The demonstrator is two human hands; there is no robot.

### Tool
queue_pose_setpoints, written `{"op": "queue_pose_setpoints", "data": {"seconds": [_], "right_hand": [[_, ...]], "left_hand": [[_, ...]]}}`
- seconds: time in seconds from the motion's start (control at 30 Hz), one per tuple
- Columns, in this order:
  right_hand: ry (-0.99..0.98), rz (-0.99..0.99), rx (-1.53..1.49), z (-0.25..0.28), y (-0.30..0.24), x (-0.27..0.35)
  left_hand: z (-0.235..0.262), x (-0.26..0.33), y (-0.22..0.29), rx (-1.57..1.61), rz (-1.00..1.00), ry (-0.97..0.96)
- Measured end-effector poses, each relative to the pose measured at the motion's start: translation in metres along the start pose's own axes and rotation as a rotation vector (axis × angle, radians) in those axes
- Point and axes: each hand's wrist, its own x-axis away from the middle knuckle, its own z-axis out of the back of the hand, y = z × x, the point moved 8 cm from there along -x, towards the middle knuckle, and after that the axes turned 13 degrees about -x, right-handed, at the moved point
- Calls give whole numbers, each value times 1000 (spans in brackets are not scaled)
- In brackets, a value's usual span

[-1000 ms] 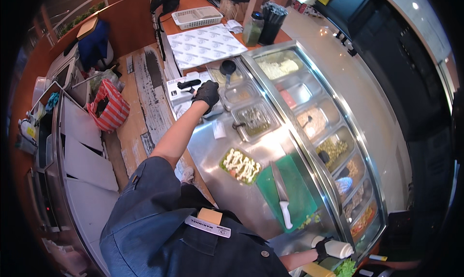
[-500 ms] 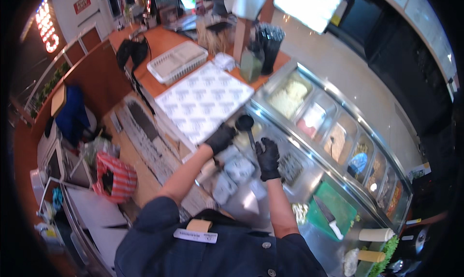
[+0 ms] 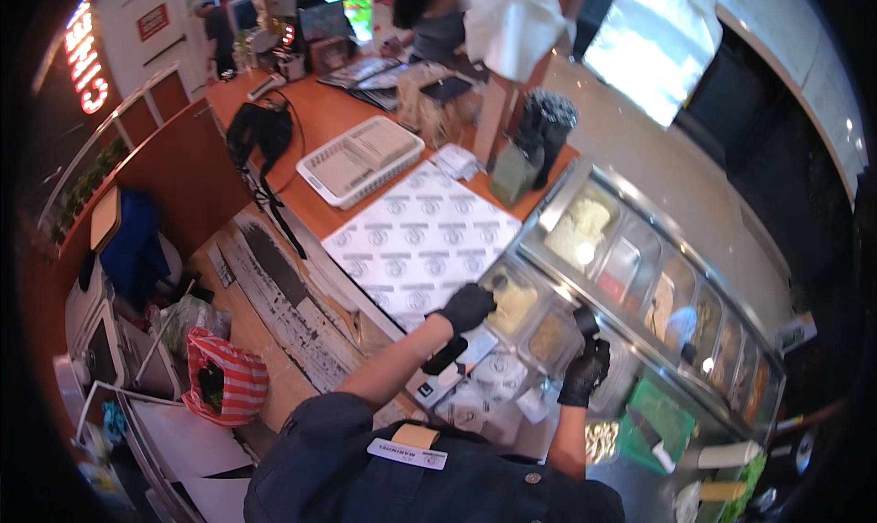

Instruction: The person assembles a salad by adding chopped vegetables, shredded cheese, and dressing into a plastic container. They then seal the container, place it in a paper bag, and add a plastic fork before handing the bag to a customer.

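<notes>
My right hand point(image 3: 585, 374), in a black glove, is closed around a small black scoop point(image 3: 585, 322). The scoop's cup points away from me over a clear container of brownish food point(image 3: 551, 337). My left hand point(image 3: 470, 307), also black-gloved, reaches to the left rim of a clear container of pale yellow food point(image 3: 513, 307). Its fingers look curled together; whether they grip the rim or something small is hidden. Below my hands lie several white printed paper packets point(image 3: 498, 374). Just beyond the left hand a white printed paper sheet point(image 3: 411, 240) is spread on the counter.
Metal food pans point(image 3: 585, 226) run along the right. A knife point(image 3: 650, 439) rests on a green cutting board point(image 3: 653, 418). A white basket point(image 3: 359, 162) and dark cups point(image 3: 548, 126) stand on the orange counter. A striped bag point(image 3: 226, 377) is at left. Another person point(image 3: 434, 25) stands beyond the counter.
My hands have moved apart. The right hand carried the scoop rightward from the left hand; the left hand reached the yellow food's container. My view has shifted, and another person now shows beyond the counter.
</notes>
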Motion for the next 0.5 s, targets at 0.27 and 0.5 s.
{"op": "queue_pose_setpoints", "data": {"seconds": [0.27, 0.5], "right_hand": [[-145, -46, 153, -17, 8, 17], [-130, 62, -94, 15, -78, 8]], "left_hand": [[12, -4, -4, -165, -68, -46], [0, -15, 15, -436, -197, -132]]}}
